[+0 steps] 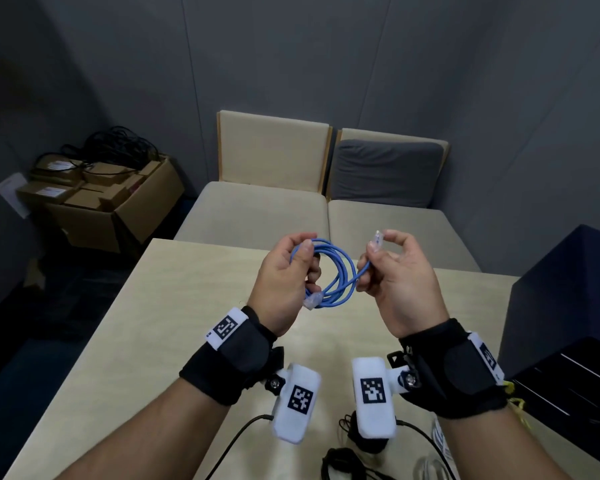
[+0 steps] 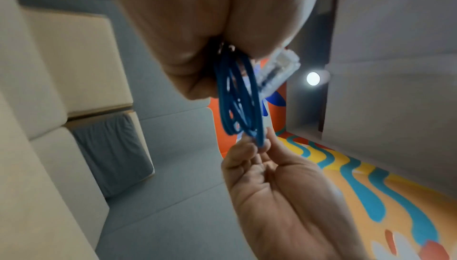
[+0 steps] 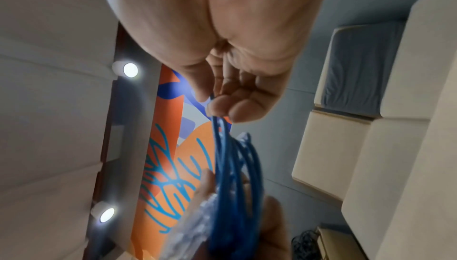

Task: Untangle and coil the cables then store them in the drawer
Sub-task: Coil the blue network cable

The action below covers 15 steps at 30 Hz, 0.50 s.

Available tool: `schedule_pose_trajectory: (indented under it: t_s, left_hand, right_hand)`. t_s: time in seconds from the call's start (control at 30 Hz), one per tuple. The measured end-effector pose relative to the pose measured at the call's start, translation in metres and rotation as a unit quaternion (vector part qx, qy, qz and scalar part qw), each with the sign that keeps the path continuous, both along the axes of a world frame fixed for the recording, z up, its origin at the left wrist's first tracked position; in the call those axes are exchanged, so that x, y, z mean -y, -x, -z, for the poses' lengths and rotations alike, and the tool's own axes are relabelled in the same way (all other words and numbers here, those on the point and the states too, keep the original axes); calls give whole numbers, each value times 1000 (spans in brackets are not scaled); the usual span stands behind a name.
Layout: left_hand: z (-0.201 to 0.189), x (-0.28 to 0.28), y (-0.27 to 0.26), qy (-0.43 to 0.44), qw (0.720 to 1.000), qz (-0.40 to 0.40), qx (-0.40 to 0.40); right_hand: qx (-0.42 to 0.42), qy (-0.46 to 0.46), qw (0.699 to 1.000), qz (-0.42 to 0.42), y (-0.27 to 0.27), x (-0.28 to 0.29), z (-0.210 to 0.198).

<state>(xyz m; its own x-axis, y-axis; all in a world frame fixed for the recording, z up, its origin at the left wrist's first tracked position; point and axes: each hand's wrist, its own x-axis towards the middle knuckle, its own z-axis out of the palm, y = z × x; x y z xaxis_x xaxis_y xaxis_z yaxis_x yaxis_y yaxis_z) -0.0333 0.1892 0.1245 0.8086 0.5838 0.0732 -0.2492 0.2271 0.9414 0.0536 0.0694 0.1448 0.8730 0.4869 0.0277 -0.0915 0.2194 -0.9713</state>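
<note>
Far left, on the floor: an open cardboard box [image 1: 125, 209] packed with smaller cartons, with a heap of black cords [image 1: 118, 143] on top. A pale tabletop [image 1: 174, 306] fills the foreground. Beyond it are two beige seats [image 1: 257, 209], the right one with a grey back cushion [image 1: 385, 174]. Both hands are raised above the tabletop. Left hand [image 1: 284, 275]: fingers curled round several loops of a blue network cable [image 1: 338, 271]. The cable hangs as a small coil in the air between the two hands, clear of the tabletop. One clear plug [image 1: 313, 301] dangles from the coil's low side, near the heel of the left hand. Right hand [image 1: 400, 277]: thumb and forefinger pinch the cable's free end just below its second clear plug [image 1: 377, 238], which points up; the other fingers are loosely curled. At the near edge, loose black leads [image 1: 340, 460] and a white cable [image 1: 440, 441] lie on the tabletop. Far right: a dark blue cabinet [image 1: 565, 289].
</note>
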Motion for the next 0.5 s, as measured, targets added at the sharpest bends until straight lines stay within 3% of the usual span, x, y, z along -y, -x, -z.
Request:
schedule_pose_trajectory:
  t_s: [0.1,0.23,0.33,0.5]
  left_hand:
    - [-6,2,-1,-34,999,4,3]
    - [-10,2,-4,-57,998,-4,10]
    - [-10,0,-6,-67,998,-14,4]
    - [-10,2,-8,-82,996,18,-10]
  right_hand:
    - [-31,37,999,-16,0,-3,3]
    - [-32,93,987,-127,3,-2,3]
    - [-44,80,979,-185,4,0,2]
    - [-94,17,983,-154,10,-3,1]
